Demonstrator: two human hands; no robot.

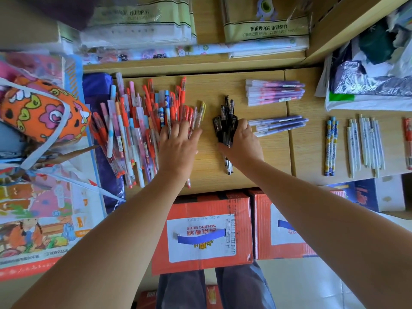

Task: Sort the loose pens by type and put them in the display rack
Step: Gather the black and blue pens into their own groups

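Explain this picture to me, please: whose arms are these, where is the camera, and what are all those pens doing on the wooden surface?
There is no machine here. A person wears one camera on the head, looking down, so both bare arms reach into the picture from below.

The left hand lies flat, fingers spread, on the edge of a big mixed pile of pens, mostly red and orange. The right hand has its grip closed around a bundle of black pens.

To the right lie groups that look already sorted on the wooden surface: two sets of purple pens, blue patterned pens and white pens. Red cardboard boxes stand below, by the person's knees. I cannot make out a display rack in this view.
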